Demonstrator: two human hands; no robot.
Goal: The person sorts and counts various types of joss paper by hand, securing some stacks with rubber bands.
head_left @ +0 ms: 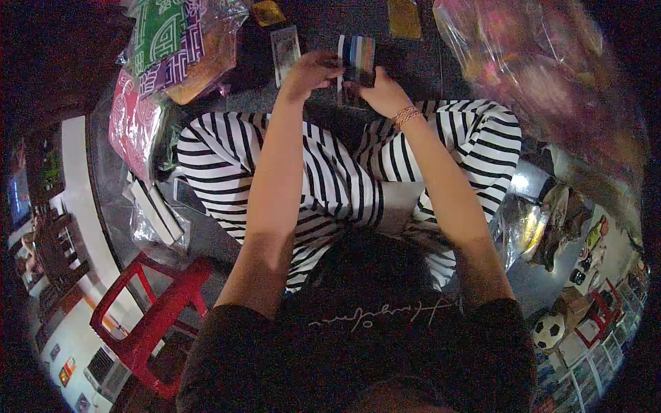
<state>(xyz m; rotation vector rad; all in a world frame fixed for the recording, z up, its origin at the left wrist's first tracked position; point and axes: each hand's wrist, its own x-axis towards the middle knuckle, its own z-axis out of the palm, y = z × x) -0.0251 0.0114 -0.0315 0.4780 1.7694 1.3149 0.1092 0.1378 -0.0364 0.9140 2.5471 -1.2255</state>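
Out in front of my crossed legs, both hands hold a small flat bundle of paper-like sheets [359,56] with blue, pale and orange stripes and a white left edge. My left hand [311,74] is closed, its curled fingertips at the bundle's left edge. My right hand [385,93], with a woven bracelet [406,115] at the wrist, grips the lower right side with the thumb along the edge. Just left of the bundle lies a grey printed slip [285,55] that looks like a banknote. What lies under the bundle is dark and hard to make out.
Clear-wrapped green, purple and orange packs [162,41] and a pink pack [132,120] lie at left. Gold packets [404,18] lie ahead. A large plastic bag [530,62] bulges at right. Behind left stands a red plastic stool [162,310]; a football [549,332] is behind right.
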